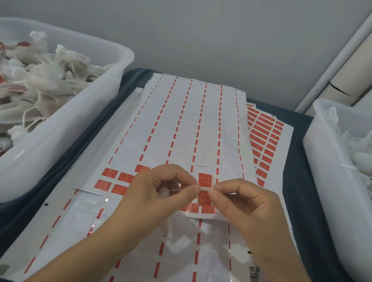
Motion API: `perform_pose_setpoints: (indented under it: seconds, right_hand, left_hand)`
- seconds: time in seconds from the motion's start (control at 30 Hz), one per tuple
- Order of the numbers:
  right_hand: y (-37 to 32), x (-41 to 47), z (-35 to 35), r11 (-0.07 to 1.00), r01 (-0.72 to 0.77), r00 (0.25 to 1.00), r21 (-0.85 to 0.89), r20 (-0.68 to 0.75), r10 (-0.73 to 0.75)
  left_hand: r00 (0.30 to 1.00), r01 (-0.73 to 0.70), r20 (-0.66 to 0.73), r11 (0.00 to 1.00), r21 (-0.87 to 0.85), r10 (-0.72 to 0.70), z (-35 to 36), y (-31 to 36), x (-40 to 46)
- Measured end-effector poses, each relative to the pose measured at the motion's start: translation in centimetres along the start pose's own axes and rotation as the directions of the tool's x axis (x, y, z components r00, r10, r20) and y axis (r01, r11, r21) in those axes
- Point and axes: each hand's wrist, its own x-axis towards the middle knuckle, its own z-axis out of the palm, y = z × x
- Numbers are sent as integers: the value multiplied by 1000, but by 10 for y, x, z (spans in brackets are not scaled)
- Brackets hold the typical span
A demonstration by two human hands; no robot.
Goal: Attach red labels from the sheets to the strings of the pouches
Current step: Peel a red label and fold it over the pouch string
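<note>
My left hand [151, 190] and my right hand [240, 200] meet over the middle of the label sheet [182, 126]. Between their pinched fingertips stands a red label [204, 184], upright, folded around a thin string. A white pouch [171, 229] hangs below my left hand, partly hidden by the palm. A few red labels [115, 181] remain on the sheet's near rows; the rest of it is peeled, with only red dashes left.
A white tub [48, 143] on the left holds several pouches with red labels on them. A second tub [336, 192] on the right holds unlabelled pouches. Another full sheet of red labels [266, 136] pokes out at the right. Peeled sheets [143, 263] lie nearest me.
</note>
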Motion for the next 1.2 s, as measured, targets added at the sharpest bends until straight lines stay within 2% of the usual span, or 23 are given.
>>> perform_pose_setpoints:
  seconds: [0.1,0.23,0.27,0.4,0.53,0.7,1.0,1.2]
  right_hand:
    - [-3,2,-4,1000,16,1000,11,-14,-16]
    - [-5,7,-15,985,-68,965,158,-240,105]
    - [-6,7,-16,983,-89,959,161,-253,128]
    - [-4,4,-1,961,-217,975,170,-13,222]
    - [-1,4,2,935,-257,967,246,66,248]
    - [0,3,2,923,-225,974,313,53,220]
    - [-4,1,6,953,-160,984,259,-38,175]
    - [-8,0,6,971,-133,987,196,-61,148]
  left_hand:
    - [998,63,4,994,-94,-63,1,3,0]
    - [982,188,17,947,-259,-190,-7,6,2]
    - [978,205,24,940,-273,-206,-8,6,2]
    - [976,217,55,948,-232,-210,-5,8,2]
    - [977,211,77,948,-238,-198,-6,8,3]
    - [977,208,97,955,-212,-192,-3,8,2]
    - [986,162,68,966,-201,-152,-2,7,1]
    - [996,82,43,989,-126,-77,0,5,0]
